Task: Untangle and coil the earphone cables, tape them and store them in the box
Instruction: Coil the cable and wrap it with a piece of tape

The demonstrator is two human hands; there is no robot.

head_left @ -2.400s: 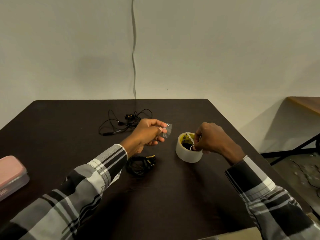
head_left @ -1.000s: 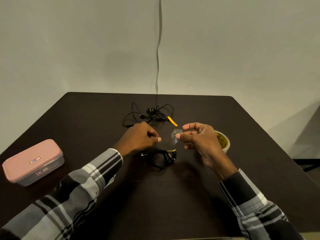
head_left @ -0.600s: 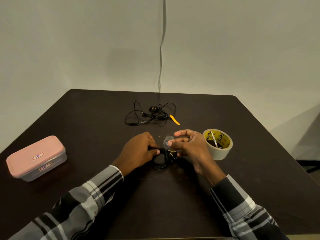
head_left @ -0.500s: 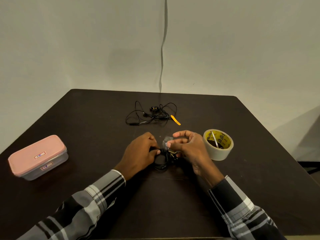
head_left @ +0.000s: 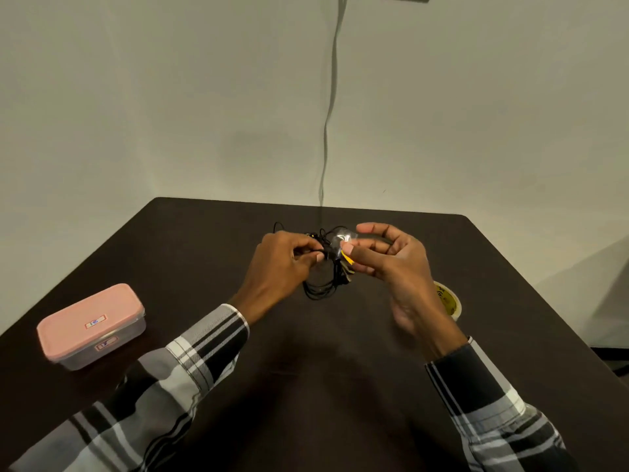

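While the left hand (head_left: 282,264) pinches the coiled earphone cable (head_left: 323,284) above the tabletop (head_left: 340,369), the right hand's (head_left: 394,264) grip pinches clear tape (head_left: 341,240) against it.

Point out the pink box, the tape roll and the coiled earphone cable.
pink box (head_left: 89,321): head view, on its pink lid.
tape roll (head_left: 448,302): head view, on the visible yellow inner rim beside the wrist.
coiled earphone cable (head_left: 318,290): head view, on the hanging black loops.
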